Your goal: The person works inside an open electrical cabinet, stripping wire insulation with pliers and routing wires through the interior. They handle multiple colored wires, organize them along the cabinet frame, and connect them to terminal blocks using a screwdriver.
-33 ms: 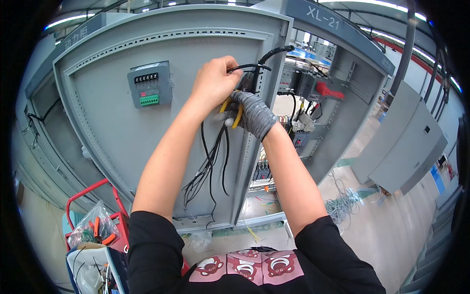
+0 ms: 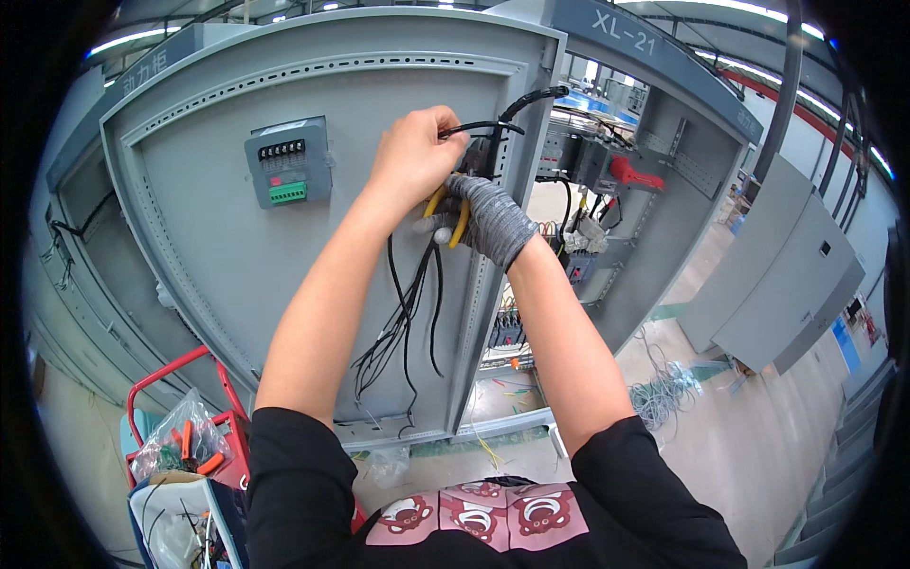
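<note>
My bare left hand [image 2: 417, 156] is closed, pinching a thin black cable [image 2: 485, 125] by the upright edge of the grey cabinet door [image 2: 360, 104]. Just below it, my right hand [image 2: 485, 218], in a grey knit glove with pale fingertips, is wrapped around a hand tool with two yellow handles [image 2: 461, 226]. The tool's jaws are hidden behind my hands. Under the gloved fingers a loose bundle of black wires [image 2: 408, 308] hangs down along the door. A thicker black cable [image 2: 533, 99] arches from the door's edge toward the cabinet's inside.
Left on the door sits a grey module [image 2: 289, 161] with a green terminal block. Beyond the door's edge, the cabinet holds wired breakers [image 2: 580, 266] and a red handle [image 2: 635, 174]. A red cart [image 2: 237, 446] stands lower left; coiled grey wire [image 2: 661, 396] lies on the floor.
</note>
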